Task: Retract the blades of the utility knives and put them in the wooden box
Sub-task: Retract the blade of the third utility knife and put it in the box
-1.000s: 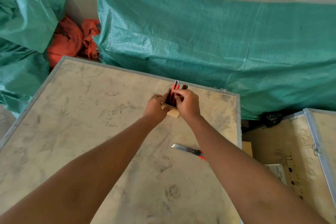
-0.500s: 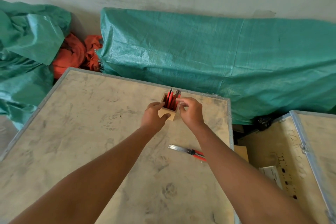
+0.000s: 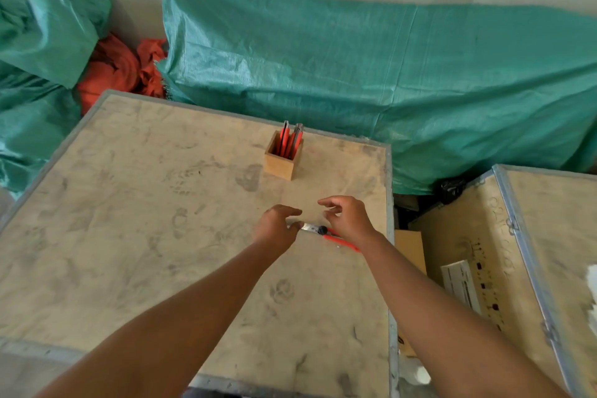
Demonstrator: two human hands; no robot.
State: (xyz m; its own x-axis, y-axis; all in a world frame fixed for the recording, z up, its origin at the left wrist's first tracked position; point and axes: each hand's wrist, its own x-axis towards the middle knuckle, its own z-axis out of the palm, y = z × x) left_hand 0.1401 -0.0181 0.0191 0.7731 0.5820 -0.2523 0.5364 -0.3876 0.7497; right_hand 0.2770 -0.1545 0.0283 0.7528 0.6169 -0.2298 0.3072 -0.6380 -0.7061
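A small wooden box (image 3: 281, 166) stands near the far edge of the plywood crate top (image 3: 129, 236). Red utility knives (image 3: 289, 140) stand upright in it, their ends sticking out. One more red utility knife (image 3: 326, 233) lies flat on the crate top nearer to me, its metal blade end pointing left. My left hand (image 3: 277, 226) hovers over the blade end with its fingers curled, touching or almost touching it. My right hand (image 3: 349, 218) hangs just above the knife's handle with fingers spread, and hides part of the handle.
Green tarpaulin (image 3: 387, 81) covers a long bulk behind the crate, more green tarpaulin (image 3: 38, 42) and an orange cloth (image 3: 119, 68) lie at the back left. A second crate (image 3: 517, 252) stands to the right across a narrow gap. The crate top has metal edging (image 3: 391, 236).
Both hands have left the wooden box and moved back toward me, down to the knife lying on the crate top. The box now stands alone with the knives in it.
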